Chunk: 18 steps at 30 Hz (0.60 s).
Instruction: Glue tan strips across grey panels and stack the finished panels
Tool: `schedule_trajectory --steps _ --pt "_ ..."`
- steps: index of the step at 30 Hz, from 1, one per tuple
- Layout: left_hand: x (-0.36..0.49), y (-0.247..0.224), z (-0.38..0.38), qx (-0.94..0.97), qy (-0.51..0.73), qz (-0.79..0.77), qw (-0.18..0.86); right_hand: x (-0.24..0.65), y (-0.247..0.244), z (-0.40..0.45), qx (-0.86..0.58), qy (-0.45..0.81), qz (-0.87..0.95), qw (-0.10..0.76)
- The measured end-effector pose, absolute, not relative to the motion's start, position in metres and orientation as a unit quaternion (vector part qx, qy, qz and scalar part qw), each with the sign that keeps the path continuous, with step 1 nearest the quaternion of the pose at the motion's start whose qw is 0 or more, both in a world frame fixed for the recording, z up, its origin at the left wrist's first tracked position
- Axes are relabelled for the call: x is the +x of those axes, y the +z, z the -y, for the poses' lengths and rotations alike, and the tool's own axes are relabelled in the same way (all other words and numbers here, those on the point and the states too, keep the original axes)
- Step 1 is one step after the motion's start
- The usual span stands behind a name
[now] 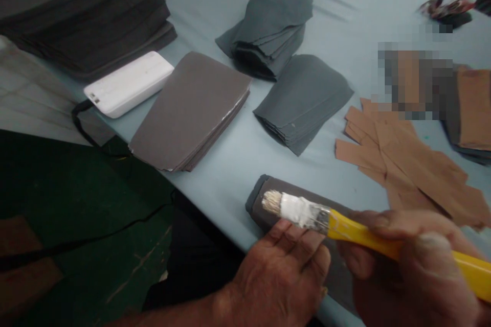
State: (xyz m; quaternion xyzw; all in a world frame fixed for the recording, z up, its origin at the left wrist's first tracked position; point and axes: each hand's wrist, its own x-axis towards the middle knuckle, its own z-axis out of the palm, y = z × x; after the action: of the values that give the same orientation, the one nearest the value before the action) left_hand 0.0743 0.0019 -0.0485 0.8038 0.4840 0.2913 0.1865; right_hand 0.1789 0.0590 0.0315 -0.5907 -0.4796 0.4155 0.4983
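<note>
Brush (pixel 364 232) gripped R hand (pixel 414 271); L hand (pixel 280 271) open on dark roll (pixel 287 189), table edge (pixel 215 204)

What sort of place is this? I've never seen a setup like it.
Probably a small workshop where sheet material is glued by hand. The signs are a yellow-handled brush crusted with something white, stacks of dark sheets, and cut tan pieces.
</note>
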Motion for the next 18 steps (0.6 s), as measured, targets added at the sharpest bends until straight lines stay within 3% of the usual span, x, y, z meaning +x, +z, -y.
schedule_trajectory --steps 9,16,18 --pt "0.071 -0.047 -0.003 0.81 0.304 -0.467 0.182 0.173 0.003 -0.071 -0.593 0.446 0.539 0.398" --pt "0.07 -0.046 -0.001 0.807 0.291 -0.461 0.226 0.16 0.026 -0.056 -0.607 0.38 0.486 0.501" --pt "0.069 -0.046 -0.002 0.803 0.302 -0.457 0.232 0.159 0.026 -0.054 -0.612 0.379 0.488 0.493"
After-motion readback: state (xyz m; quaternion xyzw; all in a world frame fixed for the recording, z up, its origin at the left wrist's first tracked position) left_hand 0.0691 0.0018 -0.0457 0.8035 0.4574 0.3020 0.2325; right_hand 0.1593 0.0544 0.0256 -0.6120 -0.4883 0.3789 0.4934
